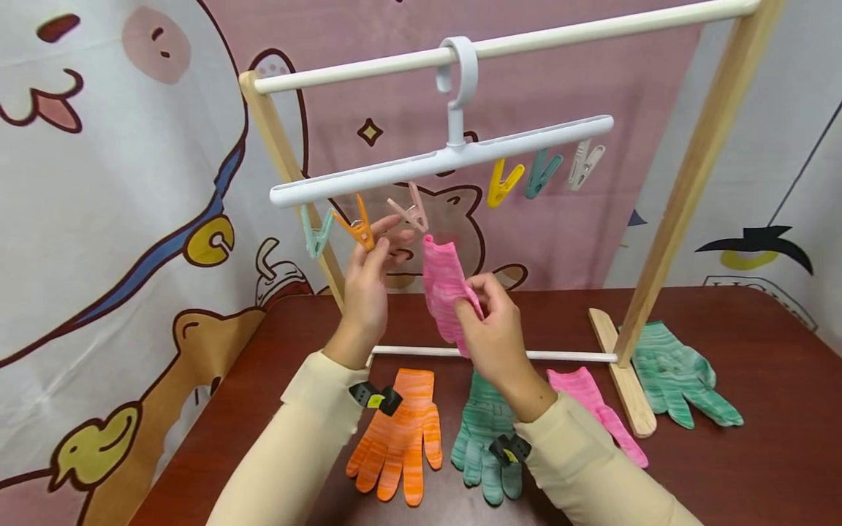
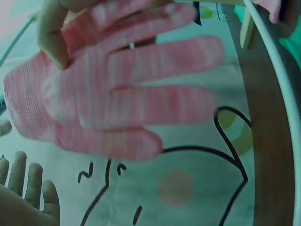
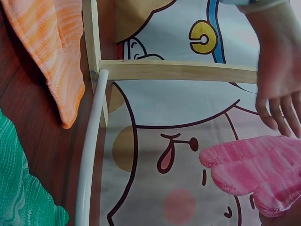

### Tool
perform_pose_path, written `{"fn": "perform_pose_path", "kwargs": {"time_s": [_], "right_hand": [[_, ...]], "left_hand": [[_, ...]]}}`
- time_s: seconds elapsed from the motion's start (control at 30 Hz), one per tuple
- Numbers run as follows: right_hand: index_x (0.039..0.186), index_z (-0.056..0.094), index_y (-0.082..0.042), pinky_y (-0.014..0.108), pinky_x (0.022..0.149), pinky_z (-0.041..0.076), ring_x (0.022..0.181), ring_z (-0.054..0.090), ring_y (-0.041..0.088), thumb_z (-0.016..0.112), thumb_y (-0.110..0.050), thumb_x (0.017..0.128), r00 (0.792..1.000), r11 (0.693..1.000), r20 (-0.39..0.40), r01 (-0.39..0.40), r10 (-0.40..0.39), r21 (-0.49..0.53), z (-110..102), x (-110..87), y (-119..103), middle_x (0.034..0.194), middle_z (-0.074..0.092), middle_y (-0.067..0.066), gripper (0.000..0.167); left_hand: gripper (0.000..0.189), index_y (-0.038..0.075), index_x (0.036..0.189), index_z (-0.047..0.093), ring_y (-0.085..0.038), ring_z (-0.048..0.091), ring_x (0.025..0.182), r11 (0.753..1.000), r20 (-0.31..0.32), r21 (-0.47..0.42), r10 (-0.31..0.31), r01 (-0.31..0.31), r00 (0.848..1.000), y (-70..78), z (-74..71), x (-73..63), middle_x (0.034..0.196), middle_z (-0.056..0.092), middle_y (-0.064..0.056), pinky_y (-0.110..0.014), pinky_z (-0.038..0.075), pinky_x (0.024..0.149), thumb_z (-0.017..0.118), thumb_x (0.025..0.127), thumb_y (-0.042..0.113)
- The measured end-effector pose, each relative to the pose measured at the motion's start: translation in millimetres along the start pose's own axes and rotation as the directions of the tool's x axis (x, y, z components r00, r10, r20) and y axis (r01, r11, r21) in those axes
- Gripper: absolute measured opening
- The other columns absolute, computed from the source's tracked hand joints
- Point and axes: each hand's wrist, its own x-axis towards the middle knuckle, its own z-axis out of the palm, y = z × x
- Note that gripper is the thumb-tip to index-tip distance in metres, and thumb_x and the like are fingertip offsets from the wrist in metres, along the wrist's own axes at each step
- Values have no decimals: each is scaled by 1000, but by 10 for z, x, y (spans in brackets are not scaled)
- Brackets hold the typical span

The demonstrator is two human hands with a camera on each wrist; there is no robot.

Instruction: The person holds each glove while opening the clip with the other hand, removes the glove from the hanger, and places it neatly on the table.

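My right hand (image 1: pixel 496 332) pinches a pink knit glove (image 1: pixel 444 285) by its side and holds it up below the hanger, cuff upward. In the left wrist view the glove's fingers (image 2: pixel 160 106) point to the right, spread out. Close by, my left hand (image 1: pixel 370 281) is raised with its fingers extended and nothing held. Its fingertips are beside the orange clip (image 1: pixel 360 230) and just left of the pink clip (image 1: pixel 414 213). That pink clip hangs from the white hanger (image 1: pixel 388 174), right above the glove's cuff.
A wood-and-white rack (image 1: pixel 697 175) carries the hanger. Mint (image 1: pixel 318 234), yellow (image 1: pixel 503 184), teal (image 1: pixel 542 175) and white (image 1: pixel 584 166) clips also hang there. On the table (image 1: pixel 263 438) lie an orange glove (image 1: pixel 401 438), green gloves (image 1: pixel 483 424) and another pink one (image 1: pixel 595 409).
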Motion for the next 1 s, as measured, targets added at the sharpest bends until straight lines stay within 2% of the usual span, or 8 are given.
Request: {"fn": "perform_pose_path", "kwargs": {"time_s": [0.13,0.23,0.3,0.43,0.53,0.63,0.73,1.0], "right_hand": [[101,58,-7,24,46,41,54,49,13,58,-2,93,1000,1000,-2,4,-4,-17,-7,3,4,76,62,13,9],[101,58,-7,24,46,41,55,49,14,58,-3,93,1000,1000,5,3,-3,-17,-10,1,2,77,62,13,9],[102,58,-7,24,46,41,55,49,14,58,-3,94,1000,1000,7,4,-4,-16,-11,0,5,77,62,13,9],[102,58,-7,25,46,43,56,51,15,58,-2,93,1000,1000,14,4,-4,-10,-5,-6,16,79,64,14,10],[102,58,-7,25,47,44,58,52,15,58,-2,93,1000,1000,14,6,-6,-9,4,-5,25,80,65,14,10],[102,58,-7,25,48,43,59,52,16,58,-2,93,1000,1000,10,7,-7,-12,9,-7,26,79,65,13,10],[102,58,-7,25,48,43,59,52,16,58,-3,93,1000,1000,12,5,-5,-12,7,-6,25,79,65,13,10],[101,58,-8,25,47,43,57,51,16,58,-4,93,1000,1000,11,13,-12,-18,-17,-9,-7,78,63,13,9]], "left_hand": [[28,-2,124,56,-9,62,105,993,-65,118,28,-20,997,-67,-109,-76,109,69,-5,-28,46,93,42,101,3],[23,-4,120,58,-8,59,109,965,-120,245,129,-97,984,-129,-191,-149,115,66,-15,-26,46,93,50,98,0],[23,-4,118,60,-9,57,108,929,-167,333,228,-163,959,-181,-246,-192,117,64,-18,-28,45,94,55,96,-1],[25,2,116,63,-14,48,114,848,-277,480,391,-226,878,-270,-357,-250,120,60,-12,-35,36,95,61,91,-2],[26,4,115,64,-18,42,121,821,-351,535,432,-201,830,-347,-460,-261,124,57,-11,-36,29,97,63,89,-2],[33,6,121,60,-20,38,126,815,-416,564,418,-131,808,-439,-577,-260,129,54,-10,-38,27,102,65,89,1],[49,12,136,50,-18,33,134,816,-459,576,363,-39,811,-533,-681,-257,139,46,-6,-43,22,110,67,90,9],[77,22,157,22,-18,21,150,880,-474,450,95,148,875,-757,-836,-250,160,26,-7,-45,18,123,67,95,19]]}}
